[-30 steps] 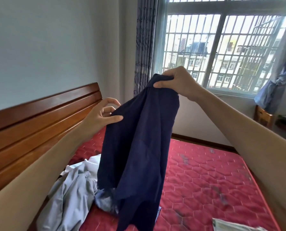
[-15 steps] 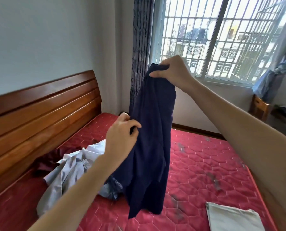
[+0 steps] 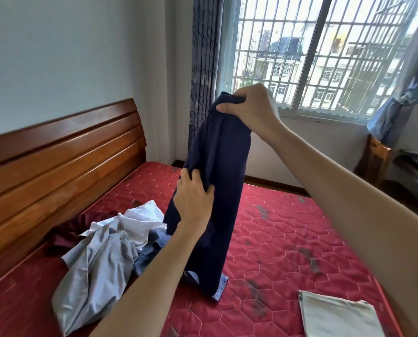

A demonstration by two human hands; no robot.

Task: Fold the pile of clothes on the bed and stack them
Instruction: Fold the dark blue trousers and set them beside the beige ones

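A dark navy garment (image 3: 221, 181) hangs in the air over the bed, its lower end near the mattress. My right hand (image 3: 251, 109) grips its top edge, high in front of the window. My left hand (image 3: 194, 198) grips the cloth lower down on its left side. On the red quilted mattress (image 3: 288, 227) to the left lies a loose pile of clothes (image 3: 105, 254): grey, white, blue and dark red pieces. A folded pale grey piece (image 3: 336, 317) lies flat at the near right.
A wooden headboard (image 3: 57, 161) runs along the left. A barred window (image 3: 324, 57) and a dark curtain (image 3: 204, 69) are behind. A wooden chair (image 3: 375, 161) and a dark desk edge (image 3: 417, 171) stand at the right, beyond the bed.
My left hand went from open beside the garment to gripping its cloth lower down. The right hand lowered slightly with the top edge, and the view tilted down to show more bed.
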